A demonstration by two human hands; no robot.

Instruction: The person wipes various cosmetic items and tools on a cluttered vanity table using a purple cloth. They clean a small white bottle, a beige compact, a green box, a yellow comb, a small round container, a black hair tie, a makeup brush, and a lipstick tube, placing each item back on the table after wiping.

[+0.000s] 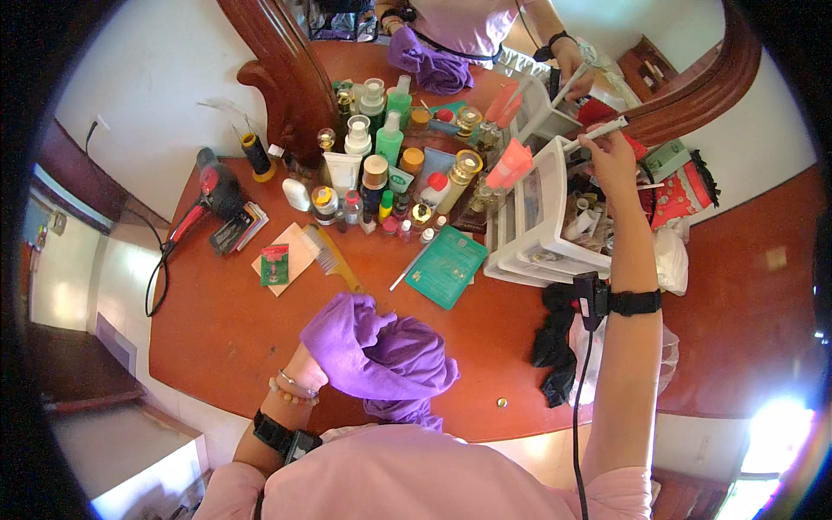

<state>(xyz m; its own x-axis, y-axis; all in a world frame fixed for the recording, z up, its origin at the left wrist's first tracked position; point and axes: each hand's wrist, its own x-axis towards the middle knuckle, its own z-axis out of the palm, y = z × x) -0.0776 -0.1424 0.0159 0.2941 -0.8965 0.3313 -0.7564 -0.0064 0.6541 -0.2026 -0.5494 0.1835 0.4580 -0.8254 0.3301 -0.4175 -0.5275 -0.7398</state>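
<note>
A bunched purple cloth (390,355) lies over the front edge of the dressing table, against my body. My left hand (305,368) is wrapped in its left side, and the fingers are hidden in the folds. My right arm reaches to the far right, over a white plastic drawer unit (537,208) whose top is filled with small items. There my right hand (609,160) pinches a slim white bar-shaped thing (605,129) above the unit's back edge; its exact kind is unclear.
Several bottles and jars (381,165) crowd below the mirror (529,52). A yellow comb (334,257), a green packet (275,265) and a teal flat pouch (446,267) lie nearer. A hair dryer (212,195) rests left; black cloth (556,342) lies right.
</note>
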